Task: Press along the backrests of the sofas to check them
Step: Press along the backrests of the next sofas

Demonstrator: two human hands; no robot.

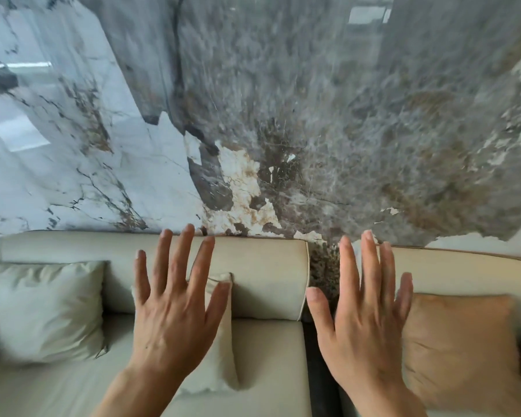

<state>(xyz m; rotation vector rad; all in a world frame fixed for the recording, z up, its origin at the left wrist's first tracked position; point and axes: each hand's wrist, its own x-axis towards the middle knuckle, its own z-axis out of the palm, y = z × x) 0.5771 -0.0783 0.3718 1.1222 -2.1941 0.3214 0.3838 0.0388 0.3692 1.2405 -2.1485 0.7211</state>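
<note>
Both hands are up, palms forward, fingers spread wide and gripping nothing. The left hand (175,311) hangs in front of the cream fabric sofa backrest (259,272) at about 9 o'clock of centre, partly covering a small cream cushion (220,350). The right hand (364,320) sits at 3 o'clock, over the dark gap between the two sofas, just left of the second sofa's backrest (463,275). Whether either palm touches fabric, I cannot tell. A pale grey-green pillow (42,311) leans far left, a tan orange pillow (460,350) far right. The polished grey-and-white marble wall (313,130) fills 12 o'clock.
</note>
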